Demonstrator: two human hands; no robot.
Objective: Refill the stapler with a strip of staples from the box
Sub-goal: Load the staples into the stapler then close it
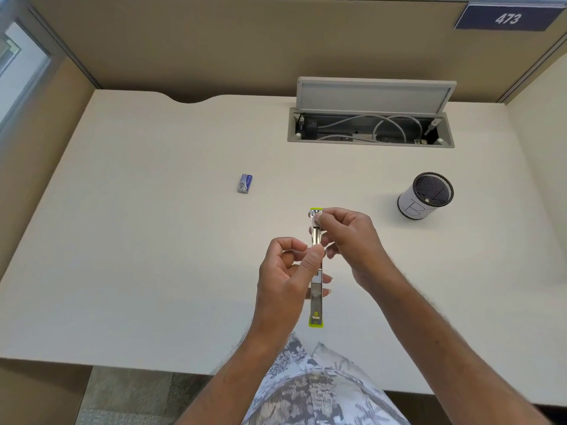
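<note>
Left hand (283,271): curled around the middle of the stapler (316,271), thumb laid across its metal channel, fingers closed behind it. Holds the stapler above the desk.

Right hand (346,237): fingertips pinched together at the far end of the stapler, on the metal rail. Whether a staple strip sits between them cannot be told; too small to see.

Stapler: opened out flat, long and narrow, lime-green trim at both ends, silver metal along its length. Runs straight away from the person, near end toward the patterned shirt (319,391), far end under the right fingertips.

Box (244,183): small, blue and grey, lying on the desk (153,240) well apart from both hands, to the left and farther back.

Cup (425,195): black mesh, white label marked "B", upright, to the right of the hands.

Cable hatch (371,116): set into the desk at the back, lid raised, grey cables inside.

Sign (506,17): dark plate reading "473", upper right on the partition.
</note>
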